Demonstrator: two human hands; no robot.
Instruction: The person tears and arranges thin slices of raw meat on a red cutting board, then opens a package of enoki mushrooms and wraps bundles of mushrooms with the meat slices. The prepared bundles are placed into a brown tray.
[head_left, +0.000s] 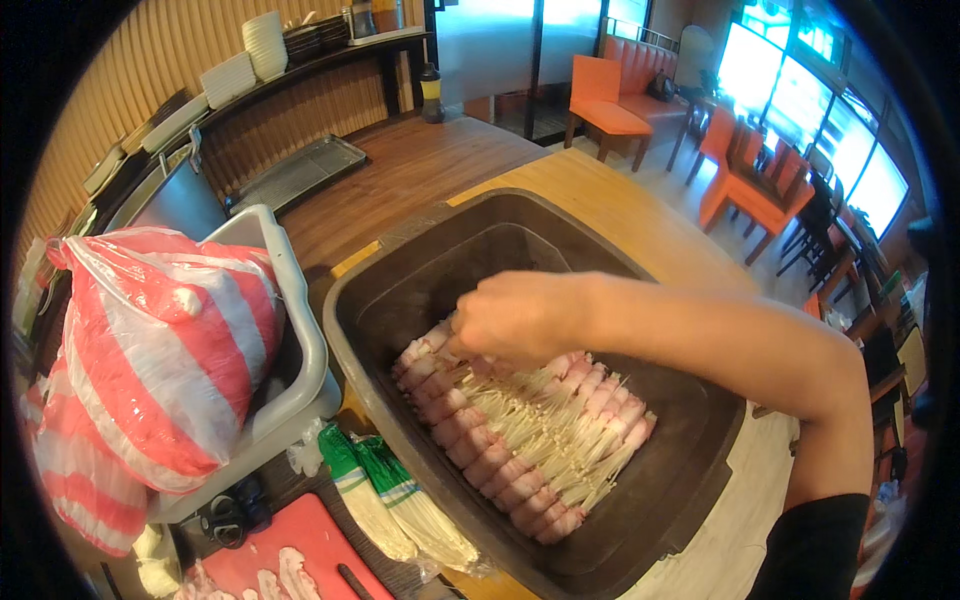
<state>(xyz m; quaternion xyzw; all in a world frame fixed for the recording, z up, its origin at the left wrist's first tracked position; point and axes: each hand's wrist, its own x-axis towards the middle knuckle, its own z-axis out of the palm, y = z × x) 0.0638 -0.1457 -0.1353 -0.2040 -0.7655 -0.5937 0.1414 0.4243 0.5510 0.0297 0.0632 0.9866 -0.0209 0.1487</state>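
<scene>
My right hand (517, 319) reaches from the right over a dark brown plastic tub (675, 480), its fingers curled downward at the far end of the rolls. Whether it grips a roll is hidden beneath the hand. Inside the tub, raw meat rolls (491, 465) wrapped around enoki mushrooms (551, 416) lie packed in two facing rows. The mushroom tips meet in the middle. My left hand is out of view. At the lower left, thin raw meat slices (296, 574) are spread on a red cutting board (330, 529).
Two packs of enoki (397, 502) lie between tub and board. A red-and-white striped plastic bag (165, 352) fills a grey bin (304, 300). A metal tray (300, 172) and a bottle (431, 94) stand behind. Orange chairs (607, 105) are across the room.
</scene>
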